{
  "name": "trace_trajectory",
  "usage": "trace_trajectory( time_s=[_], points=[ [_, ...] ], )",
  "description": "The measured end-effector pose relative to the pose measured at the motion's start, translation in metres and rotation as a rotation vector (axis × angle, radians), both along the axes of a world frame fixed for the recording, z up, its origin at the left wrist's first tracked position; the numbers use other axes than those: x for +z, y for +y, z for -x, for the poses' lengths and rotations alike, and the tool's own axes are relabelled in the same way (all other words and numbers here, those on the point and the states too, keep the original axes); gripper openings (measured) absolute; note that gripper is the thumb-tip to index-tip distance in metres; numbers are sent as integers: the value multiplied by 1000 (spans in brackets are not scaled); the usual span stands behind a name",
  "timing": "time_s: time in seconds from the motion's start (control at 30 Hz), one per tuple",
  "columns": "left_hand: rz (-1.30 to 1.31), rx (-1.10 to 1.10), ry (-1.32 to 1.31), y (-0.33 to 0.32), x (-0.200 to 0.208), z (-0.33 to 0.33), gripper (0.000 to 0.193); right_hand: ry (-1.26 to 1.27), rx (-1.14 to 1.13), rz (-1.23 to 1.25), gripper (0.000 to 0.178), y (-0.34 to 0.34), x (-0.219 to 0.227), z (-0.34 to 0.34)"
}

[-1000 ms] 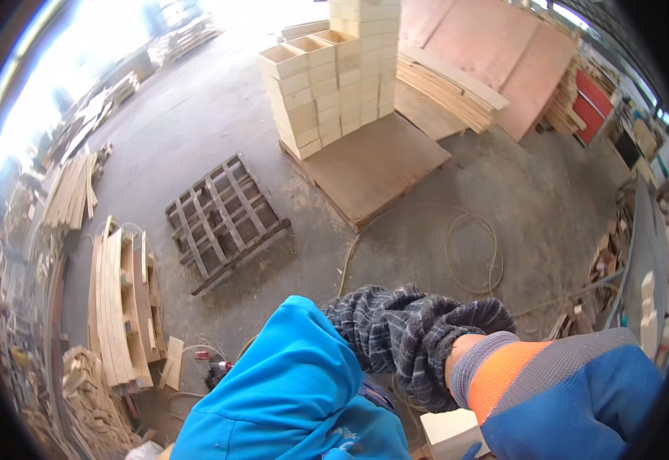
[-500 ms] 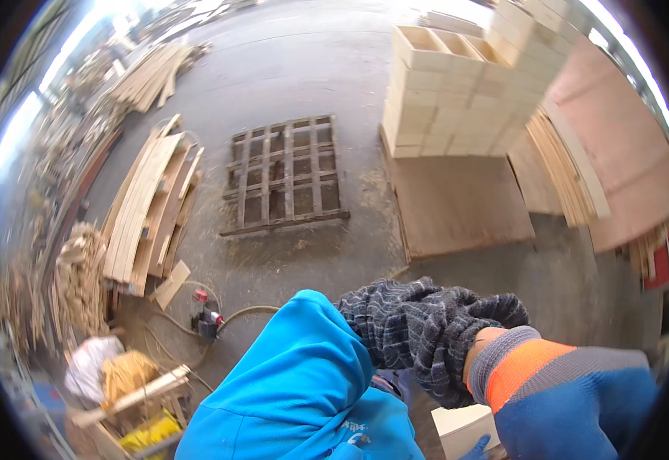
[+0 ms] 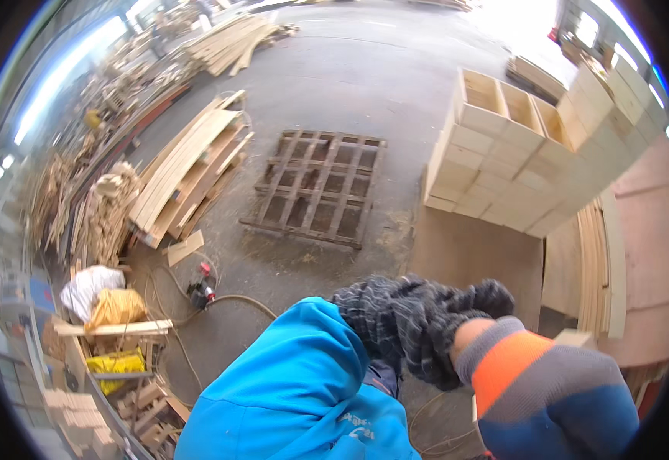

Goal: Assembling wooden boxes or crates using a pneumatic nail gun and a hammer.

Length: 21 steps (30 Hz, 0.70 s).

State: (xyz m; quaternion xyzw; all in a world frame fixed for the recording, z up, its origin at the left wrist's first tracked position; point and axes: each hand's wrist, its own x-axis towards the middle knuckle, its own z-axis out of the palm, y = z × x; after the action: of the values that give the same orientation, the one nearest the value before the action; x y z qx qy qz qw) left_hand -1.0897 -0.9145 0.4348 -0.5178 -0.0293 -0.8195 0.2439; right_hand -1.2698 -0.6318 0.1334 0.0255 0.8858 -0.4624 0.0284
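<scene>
My left arm, in a blue sleeve point(image 3: 273, 376) with a dark striped cuff sleeve point(image 3: 396, 322) below the elbow, bends across my front to the right. My left hand point(image 3: 557, 399) wears a knit glove in grey, orange and blue. Its fingers are hidden beneath the back of the glove. Pale wood point(image 3: 574, 338) peeks out just past the glove; whether the hand grips it cannot be made out. My right hand is out of sight.
Pale wooden boxes point(image 3: 495, 165) stand stacked on a brown board at the right, beside long planks point(image 3: 591, 261). A slatted pallet point(image 3: 315, 188) lies mid-floor. Left are stacked planks point(image 3: 189, 165), a hose point(image 3: 242, 299) with a dark red-tipped connector point(image 3: 200, 295), and sacks point(image 3: 116, 307).
The view has swung left, so boxes and pallet sit farther right. The gloved right fingertips and most of the pale wood piece at the lower edge have dropped from sight.
</scene>
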Motion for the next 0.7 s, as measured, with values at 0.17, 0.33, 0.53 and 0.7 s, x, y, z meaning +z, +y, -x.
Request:
trace_trajectory(
  time_s=[0.17, 0.33, 0.53, 0.7],
  points=[
    [762, 334, -94, -67, -66, 133, 23, 155, -39, -42, 40, -10, 51, 92],
    [1144, 178, -956, -138, -154, 310, 77, 424, -18, -96, 38, -76, 116, 219],
    [967, 230, -973, -194, -157, 523, 98, 696, -22, -387, 41, -255, 237, 374],
    [412, -6, -1034, -271, -113, 675, 64, 762, 265, -442, 39, -386, 310, 482]
  ],
)
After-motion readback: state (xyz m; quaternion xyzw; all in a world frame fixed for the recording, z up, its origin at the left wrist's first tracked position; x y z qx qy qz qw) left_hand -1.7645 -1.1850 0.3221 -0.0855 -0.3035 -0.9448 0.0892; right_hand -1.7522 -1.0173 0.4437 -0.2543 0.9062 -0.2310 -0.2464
